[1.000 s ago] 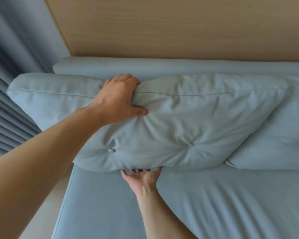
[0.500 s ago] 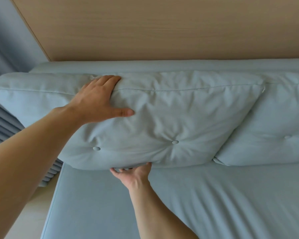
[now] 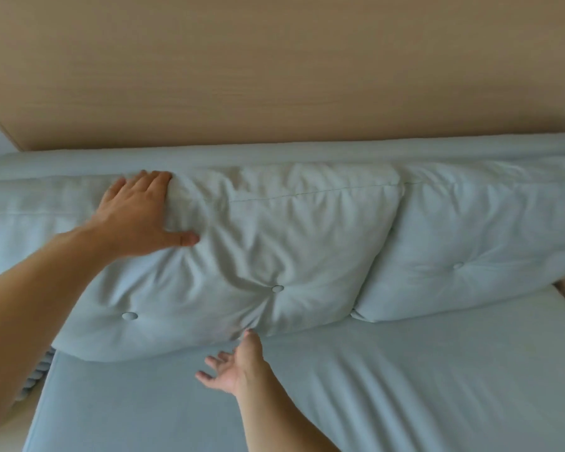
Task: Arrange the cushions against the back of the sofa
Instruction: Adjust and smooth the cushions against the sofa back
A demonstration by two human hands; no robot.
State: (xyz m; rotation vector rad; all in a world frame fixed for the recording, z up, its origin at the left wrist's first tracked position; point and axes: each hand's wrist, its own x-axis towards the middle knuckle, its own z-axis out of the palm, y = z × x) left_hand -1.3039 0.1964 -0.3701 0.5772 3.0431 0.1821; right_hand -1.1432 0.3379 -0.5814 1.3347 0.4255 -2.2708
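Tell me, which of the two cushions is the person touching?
The left cushion: the left hand lies flat on its upper part. The right cushion beside it has no hand on it.

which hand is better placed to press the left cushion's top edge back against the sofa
Left. The left hand lies flat on the pale blue buttoned fabric cushion near its top seam, beside the sofa back. The right hand is open, low at the bottom edge.

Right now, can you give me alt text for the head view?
The left hand presses flat on a pale blue cushion leaning against the sofa back; the right hand hangs open below its bottom edge. A second cushion sits beside it.
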